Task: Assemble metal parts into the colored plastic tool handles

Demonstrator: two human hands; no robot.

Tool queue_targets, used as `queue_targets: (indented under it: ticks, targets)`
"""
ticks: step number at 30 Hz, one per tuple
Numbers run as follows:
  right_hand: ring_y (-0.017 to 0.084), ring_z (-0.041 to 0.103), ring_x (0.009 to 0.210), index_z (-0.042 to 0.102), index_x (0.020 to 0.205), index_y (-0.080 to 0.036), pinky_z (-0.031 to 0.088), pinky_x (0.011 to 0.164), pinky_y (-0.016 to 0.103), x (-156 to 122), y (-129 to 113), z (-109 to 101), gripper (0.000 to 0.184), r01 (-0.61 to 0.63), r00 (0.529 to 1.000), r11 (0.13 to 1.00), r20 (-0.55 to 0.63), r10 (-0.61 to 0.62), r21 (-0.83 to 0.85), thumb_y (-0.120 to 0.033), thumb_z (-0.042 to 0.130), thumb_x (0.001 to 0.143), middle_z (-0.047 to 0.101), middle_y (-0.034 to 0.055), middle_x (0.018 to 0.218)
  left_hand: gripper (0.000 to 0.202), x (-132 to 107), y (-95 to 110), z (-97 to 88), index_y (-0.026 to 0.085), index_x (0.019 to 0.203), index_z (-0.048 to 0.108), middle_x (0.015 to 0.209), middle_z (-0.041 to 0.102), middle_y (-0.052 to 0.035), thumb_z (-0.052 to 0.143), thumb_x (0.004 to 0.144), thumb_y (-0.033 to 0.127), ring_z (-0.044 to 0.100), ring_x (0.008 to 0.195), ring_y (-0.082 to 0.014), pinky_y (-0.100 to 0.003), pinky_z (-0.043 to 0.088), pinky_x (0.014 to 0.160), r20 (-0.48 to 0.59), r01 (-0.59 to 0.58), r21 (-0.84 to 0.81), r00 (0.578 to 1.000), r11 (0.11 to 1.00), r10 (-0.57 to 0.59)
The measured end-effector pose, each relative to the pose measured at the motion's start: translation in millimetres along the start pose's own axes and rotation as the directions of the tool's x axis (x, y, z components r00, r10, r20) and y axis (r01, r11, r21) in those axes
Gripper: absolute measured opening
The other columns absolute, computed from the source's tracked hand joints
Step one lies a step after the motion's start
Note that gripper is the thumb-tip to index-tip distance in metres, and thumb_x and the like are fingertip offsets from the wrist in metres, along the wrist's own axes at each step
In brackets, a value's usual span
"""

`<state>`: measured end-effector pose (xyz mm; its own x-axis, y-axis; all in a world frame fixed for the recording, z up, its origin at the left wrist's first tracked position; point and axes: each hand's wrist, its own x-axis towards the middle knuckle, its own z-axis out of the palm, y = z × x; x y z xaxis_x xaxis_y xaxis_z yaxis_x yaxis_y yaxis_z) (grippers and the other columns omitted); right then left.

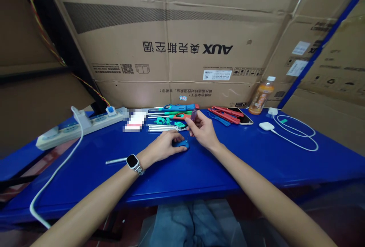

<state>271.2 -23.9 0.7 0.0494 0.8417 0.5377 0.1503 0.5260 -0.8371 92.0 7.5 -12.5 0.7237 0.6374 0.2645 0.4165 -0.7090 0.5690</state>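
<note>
My left hand is closed on a blue plastic casing piece, pressing it on the blue tabletop. A small screwdriver with a dark purple handle is pinched in my right hand. Its thin shaft points down at the casing piece; I cannot tell exactly where the tip sits. Just behind my hands are a blue-handled stick lighter, an orange-red casing part, small green parts and several metal tubes. Red casing halves and a blue one lie behind my right hand.
A power strip with plugs and a white cable stands at the left. One metal tube lies beside my left wrist. A phone, an orange drink bottle and a white charger case with its cable are at the right. Cardboard walls the back.
</note>
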Motion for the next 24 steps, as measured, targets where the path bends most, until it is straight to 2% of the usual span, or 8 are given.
queue_targets:
  ticks: [7, 15, 24]
  targets:
    - [0.011, 0.052, 0.046, 0.049, 0.079, -0.023, 0.042, 0.045, 0.025, -0.9, 2.2, 2.4, 0.030, 0.024, 1.000, 0.998, 0.017, -0.023, -0.062, -0.049, 0.062, 0.088, 0.057, -0.0032, 0.062, 0.033, -1.1, -4.8, -2.1, 0.017, 0.096, 0.072, 0.092, 0.073, -0.0080, 0.071, 0.080, 0.046, 0.065, 0.080, -0.0218, -0.031, 0.048, 0.071, -0.001, 0.017, -0.004, 1.000, 1.000, -0.017]
    - [0.013, 0.053, 0.051, 0.046, 0.075, -0.023, 0.043, 0.047, 0.026, -0.8, 8.8, 5.7, 0.033, 0.042, 0.998, 0.992, 0.052, -0.035, -0.123, -0.049, 0.063, 0.087, 0.057, -0.0022, 0.062, 0.031, -1.1, -5.3, -1.3, 0.017, 0.096, 0.071, 0.091, 0.073, -0.0073, 0.070, 0.082, 0.045, 0.066, 0.078, -0.0214, -0.030, 0.048, 0.070, -0.002, -0.001, 0.021, 1.000, 1.000, 0.001]
    - [0.014, 0.051, 0.050, 0.047, 0.075, -0.024, 0.041, 0.047, 0.026, 0.3, 7.9, 3.9, 0.033, 0.069, 0.995, 0.986, 0.078, -0.058, -0.153, -0.050, 0.063, 0.086, 0.055, -0.0024, 0.060, 0.029, -0.6, -5.2, -0.4, 0.017, 0.092, 0.071, 0.089, 0.073, -0.0064, 0.073, 0.079, 0.043, 0.065, 0.077, -0.0214, -0.030, 0.047, 0.069, -0.020, 0.012, -0.025, 1.000, 1.000, -0.013]
